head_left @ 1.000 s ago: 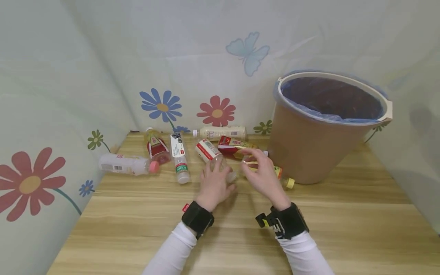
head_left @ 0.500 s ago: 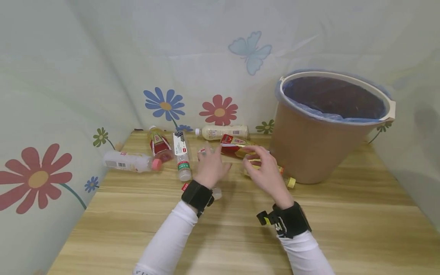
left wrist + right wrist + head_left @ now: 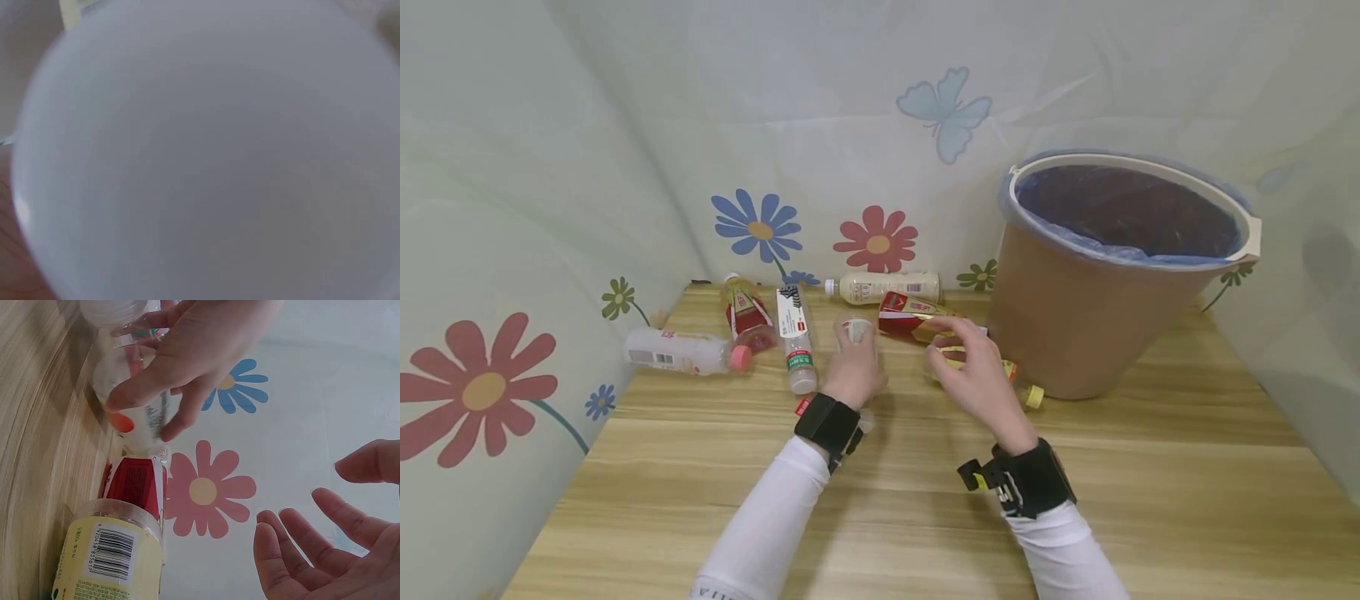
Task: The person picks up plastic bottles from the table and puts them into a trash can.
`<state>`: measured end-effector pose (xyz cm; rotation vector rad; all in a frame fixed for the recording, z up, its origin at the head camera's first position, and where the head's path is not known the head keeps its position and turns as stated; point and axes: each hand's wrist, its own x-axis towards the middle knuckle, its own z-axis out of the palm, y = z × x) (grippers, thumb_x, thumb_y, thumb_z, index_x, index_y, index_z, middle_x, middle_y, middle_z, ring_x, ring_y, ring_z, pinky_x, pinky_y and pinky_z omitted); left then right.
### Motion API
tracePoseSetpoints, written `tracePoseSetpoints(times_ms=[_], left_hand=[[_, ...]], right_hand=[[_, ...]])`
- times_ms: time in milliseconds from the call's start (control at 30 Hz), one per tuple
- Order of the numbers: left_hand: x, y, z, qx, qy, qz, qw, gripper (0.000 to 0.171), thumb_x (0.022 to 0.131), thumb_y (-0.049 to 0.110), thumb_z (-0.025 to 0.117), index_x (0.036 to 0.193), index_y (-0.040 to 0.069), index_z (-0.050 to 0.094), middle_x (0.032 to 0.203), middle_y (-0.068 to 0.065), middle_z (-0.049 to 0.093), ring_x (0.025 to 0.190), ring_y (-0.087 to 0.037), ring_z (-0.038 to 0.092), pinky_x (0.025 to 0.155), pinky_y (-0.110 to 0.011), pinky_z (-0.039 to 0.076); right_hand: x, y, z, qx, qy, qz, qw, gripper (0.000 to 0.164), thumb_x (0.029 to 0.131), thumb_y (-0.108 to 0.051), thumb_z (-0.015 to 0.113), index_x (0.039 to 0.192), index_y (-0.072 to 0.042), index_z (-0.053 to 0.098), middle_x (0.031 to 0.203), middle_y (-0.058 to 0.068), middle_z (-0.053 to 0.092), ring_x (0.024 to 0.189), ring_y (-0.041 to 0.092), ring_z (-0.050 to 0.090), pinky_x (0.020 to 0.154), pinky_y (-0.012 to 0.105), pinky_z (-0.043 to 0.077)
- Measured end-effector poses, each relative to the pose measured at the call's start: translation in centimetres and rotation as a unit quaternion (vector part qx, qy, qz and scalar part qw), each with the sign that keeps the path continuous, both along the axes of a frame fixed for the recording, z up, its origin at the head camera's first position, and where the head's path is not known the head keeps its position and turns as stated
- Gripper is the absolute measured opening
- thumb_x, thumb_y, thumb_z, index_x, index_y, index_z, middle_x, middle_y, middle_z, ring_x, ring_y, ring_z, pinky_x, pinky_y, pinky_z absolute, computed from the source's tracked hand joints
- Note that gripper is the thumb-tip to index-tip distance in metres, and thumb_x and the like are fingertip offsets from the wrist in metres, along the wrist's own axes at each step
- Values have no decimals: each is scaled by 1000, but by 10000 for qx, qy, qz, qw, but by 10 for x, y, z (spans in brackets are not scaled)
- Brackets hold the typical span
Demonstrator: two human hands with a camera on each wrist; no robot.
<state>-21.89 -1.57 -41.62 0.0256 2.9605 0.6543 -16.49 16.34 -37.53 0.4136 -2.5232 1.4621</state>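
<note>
My left hand (image 3: 855,368) grips a clear plastic bottle (image 3: 854,329) lying on its side, mostly hidden under the palm in the head view. From the right wrist camera, thumb and fingers curl around that bottle's body. Its pale cap (image 3: 206,150), blurred and very close, seems to fill the left wrist view. My right hand (image 3: 976,379) hovers with relaxed, parted fingers and holds nothing. Below it lies a yellow-labelled bottle (image 3: 107,556) with a yellow cap (image 3: 1034,397). Behind that is a red-labelled bottle (image 3: 906,318).
A brown bin (image 3: 1060,325) with a blue liner stands at right. Left of my hands lie a clear bottle with a green band (image 3: 795,337), a red-labelled bottle (image 3: 747,312) and a pink-capped bottle (image 3: 677,351). A cream bottle (image 3: 891,287) lies against the back wall.
My left hand has lifted off the clear bottle, moved forward along it and closed round its body. The bottle has turned, its cap now toward me. My right hand has barely moved.
</note>
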Motion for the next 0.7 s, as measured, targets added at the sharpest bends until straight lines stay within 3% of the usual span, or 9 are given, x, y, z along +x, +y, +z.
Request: tracePoseSetpoints(times_ms=[167, 333, 433, 533, 600, 700], left_hand=[[11, -6, 4, 593, 160, 2, 9981, 92, 83, 14, 75, 160, 26, 26, 166, -28, 0, 69, -28, 58, 52, -28, 47], [28, -9, 14, 1364, 773, -261, 9873, 96, 86, 19, 76, 161, 33, 19, 167, -21, 5, 72, -26, 57, 55, -28, 48], [35, -9, 17, 1934, 1183, -554, 9724, 95, 88, 22, 76, 161, 34, 18, 168, -15, 7, 82, -28, 64, 60, -31, 55], [37, -8, 20, 2521, 1496, -859, 9522, 94, 89, 23, 74, 162, 31, 15, 167, -13, 10, 106, -33, 65, 75, -38, 62], [38, -8, 22, 2879, 1572, -959, 9398, 94, 90, 26, 73, 162, 28, 14, 165, -12, 15, 121, -33, 59, 89, -41, 60], [39, -7, 25, 3433, 1485, -986, 9222, 93, 92, 30, 71, 163, 23, 11, 163, -11, 21, 132, -34, 53, 100, -44, 56]], right_hand=[[-1, -2, -2, 13, 10, 25, 10000, 40, 96, -9, 59, 135, -2, 59, 133, 16, 61, 113, 35, 65, 98, 54, 56], [-1, -4, -4, -53, -64, 21, 10000, 42, 95, -9, 59, 137, -4, 57, 135, 18, 60, 115, 38, 64, 99, 54, 56], [-2, -7, -5, -291, -189, 86, 9994, 46, 95, -8, 59, 141, -5, 54, 135, 19, 60, 118, 40, 63, 99, 55, 55], [-4, -9, -6, -588, -356, 221, 9974, 50, 97, -8, 58, 146, -6, 50, 136, 21, 59, 121, 42, 63, 99, 53, 55], [-4, -10, -6, -805, -481, 373, 9949, 52, 99, -8, 57, 149, -8, 46, 138, 22, 58, 122, 42, 63, 97, 50, 56], [-4, -11, -4, -1146, -652, 594, 9895, 53, 102, -9, 52, 154, -10, 40, 142, 24, 55, 122, 42, 62, 97, 48, 57]])
